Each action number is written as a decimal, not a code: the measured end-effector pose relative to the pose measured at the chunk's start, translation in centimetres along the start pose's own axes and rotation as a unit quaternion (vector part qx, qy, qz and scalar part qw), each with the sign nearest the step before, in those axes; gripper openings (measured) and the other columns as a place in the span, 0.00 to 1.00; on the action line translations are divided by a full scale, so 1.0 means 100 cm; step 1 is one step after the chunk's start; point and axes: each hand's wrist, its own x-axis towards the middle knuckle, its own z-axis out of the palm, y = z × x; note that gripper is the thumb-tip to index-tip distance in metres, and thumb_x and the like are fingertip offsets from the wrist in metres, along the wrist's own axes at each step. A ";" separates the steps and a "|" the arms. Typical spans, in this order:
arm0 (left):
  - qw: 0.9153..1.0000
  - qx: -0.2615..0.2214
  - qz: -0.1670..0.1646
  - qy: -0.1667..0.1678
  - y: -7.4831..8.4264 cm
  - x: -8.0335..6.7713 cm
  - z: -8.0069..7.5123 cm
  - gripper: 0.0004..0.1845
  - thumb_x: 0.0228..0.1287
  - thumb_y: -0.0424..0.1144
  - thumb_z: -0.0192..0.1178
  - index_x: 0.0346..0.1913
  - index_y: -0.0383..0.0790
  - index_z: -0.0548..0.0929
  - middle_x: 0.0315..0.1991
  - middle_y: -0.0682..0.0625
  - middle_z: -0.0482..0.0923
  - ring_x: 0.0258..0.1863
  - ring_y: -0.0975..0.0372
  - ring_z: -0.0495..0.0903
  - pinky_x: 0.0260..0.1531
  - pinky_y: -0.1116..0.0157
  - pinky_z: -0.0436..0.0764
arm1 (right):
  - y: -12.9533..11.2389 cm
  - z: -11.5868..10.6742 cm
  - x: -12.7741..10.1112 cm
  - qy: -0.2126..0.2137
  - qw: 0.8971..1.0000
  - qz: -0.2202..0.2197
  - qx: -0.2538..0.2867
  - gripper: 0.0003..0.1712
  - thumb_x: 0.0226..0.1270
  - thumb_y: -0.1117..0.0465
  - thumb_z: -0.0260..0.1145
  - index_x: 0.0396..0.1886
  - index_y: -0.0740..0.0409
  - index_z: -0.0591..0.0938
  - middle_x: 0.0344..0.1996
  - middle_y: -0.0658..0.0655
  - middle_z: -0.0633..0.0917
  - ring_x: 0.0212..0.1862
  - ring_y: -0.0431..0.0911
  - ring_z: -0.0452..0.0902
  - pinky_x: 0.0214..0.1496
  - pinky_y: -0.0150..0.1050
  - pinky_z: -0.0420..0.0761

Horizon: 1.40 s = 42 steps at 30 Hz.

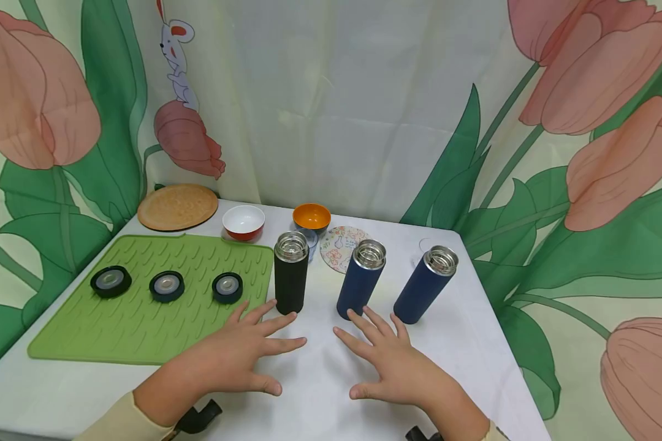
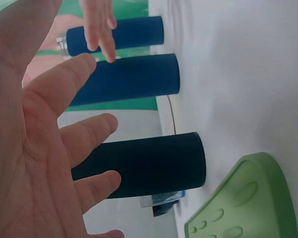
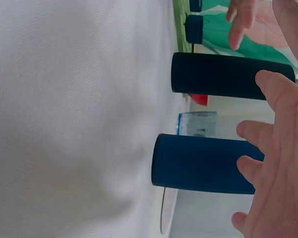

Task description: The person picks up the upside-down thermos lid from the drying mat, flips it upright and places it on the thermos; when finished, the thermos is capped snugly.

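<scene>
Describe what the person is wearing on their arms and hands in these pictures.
Both hands are bare, with no gloves or rings showing: left hand, right hand. Pale cream long sleeves end at the wrists. A black camera mount sits under each wrist.

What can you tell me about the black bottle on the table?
The black bottle is a slim, matte cylinder with a shiny metal rim at its mouth. It has no lid and stands upright on the white table, just right of the green mat and leftmost of three bottles. The left hand, fingers spread, lies just before its base; whether they touch is unclear.
</scene>
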 end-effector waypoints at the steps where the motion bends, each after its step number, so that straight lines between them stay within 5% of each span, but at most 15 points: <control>1: 1.000 0.001 0.000 0.002 0.000 -0.001 -0.001 0.42 0.59 0.75 0.66 0.77 0.80 0.67 0.85 0.55 0.58 0.85 0.37 0.51 0.71 0.21 0.51 | 0.000 -0.001 0.001 -0.001 1.000 0.000 0.001 0.56 0.61 0.20 0.65 0.85 0.20 0.54 0.88 0.51 0.53 0.88 0.64 0.41 0.76 0.84 0.42; 13: 1.000 -0.015 -0.020 0.015 -0.009 -0.017 0.001 0.35 0.59 0.74 0.66 0.71 0.76 0.78 0.81 0.55 0.68 0.83 0.38 0.56 0.70 0.21 0.52 | -0.002 -0.003 0.000 0.024 1.000 0.014 0.005 0.56 0.59 0.20 0.66 0.85 0.22 0.56 0.88 0.52 0.53 0.88 0.62 0.41 0.77 0.82 0.42; 16: 0.999 -0.014 -0.017 0.040 -0.015 -0.026 0.000 0.32 0.62 0.73 0.65 0.68 0.71 0.83 0.76 0.54 0.75 0.79 0.40 0.65 0.70 0.25 0.60 | -0.001 -0.003 -0.001 0.043 0.999 0.005 0.008 0.54 0.62 0.23 0.68 0.85 0.24 0.59 0.87 0.52 0.56 0.88 0.62 0.43 0.77 0.80 0.45; 19: 0.995 0.009 -0.018 0.102 -0.026 -0.038 -0.003 0.26 0.66 0.67 0.67 0.63 0.64 0.87 0.69 0.53 0.82 0.71 0.46 0.77 0.68 0.35 0.73 | 0.000 -0.004 -0.003 0.081 0.996 -0.012 0.018 0.45 0.67 0.32 0.71 0.81 0.29 0.68 0.84 0.52 0.64 0.86 0.59 0.53 0.77 0.74 0.55; 23: 0.969 0.053 -0.082 0.226 -0.057 -0.056 -0.017 0.22 0.65 0.59 0.72 0.58 0.55 0.91 0.59 0.50 0.88 0.60 0.48 0.86 0.60 0.43 0.82 | 0.001 -0.007 -0.010 0.161 0.986 -0.014 0.041 0.34 0.69 0.45 0.75 0.74 0.35 0.78 0.76 0.52 0.76 0.79 0.53 0.69 0.73 0.66 0.68; 27: 0.931 0.063 -0.223 0.281 -0.099 -0.075 -0.036 0.33 0.67 0.62 0.70 0.66 0.44 0.85 0.63 0.36 0.84 0.61 0.33 0.79 0.59 0.32 0.76 | 0.003 -0.011 -0.017 0.195 0.979 0.004 0.054 0.35 0.67 0.47 0.76 0.73 0.35 0.79 0.73 0.50 0.79 0.77 0.53 0.71 0.71 0.63 0.69; 30: 0.905 0.040 -0.325 0.272 -0.135 -0.091 -0.047 0.45 0.68 0.69 0.65 0.75 0.39 0.74 0.69 0.26 0.72 0.61 0.22 0.69 0.54 0.25 0.70 | 0.004 -0.011 -0.019 0.193 0.979 0.010 0.058 0.35 0.67 0.45 0.76 0.74 0.34 0.79 0.73 0.49 0.79 0.78 0.54 0.70 0.72 0.63 0.67; 35: 0.872 -0.031 -0.440 0.212 -0.186 -0.117 -0.049 0.63 0.65 0.78 0.59 0.84 0.32 0.52 0.72 0.13 0.50 0.61 0.13 0.57 0.48 0.20 0.66 | 0.004 -0.009 -0.020 0.192 0.980 0.008 0.062 0.33 0.67 0.45 0.76 0.72 0.36 0.81 0.72 0.50 0.81 0.78 0.56 0.71 0.71 0.63 0.67; 42: 0.849 -0.057 -0.503 0.152 -0.225 -0.135 -0.037 0.68 0.60 0.82 0.57 0.73 0.17 0.56 0.64 0.06 0.45 0.57 0.10 0.56 0.44 0.21 0.67 | 0.005 -0.003 -0.022 0.192 0.979 0.005 0.061 0.31 0.69 0.44 0.74 0.71 0.36 0.81 0.70 0.47 0.81 0.78 0.57 0.71 0.70 0.62 0.66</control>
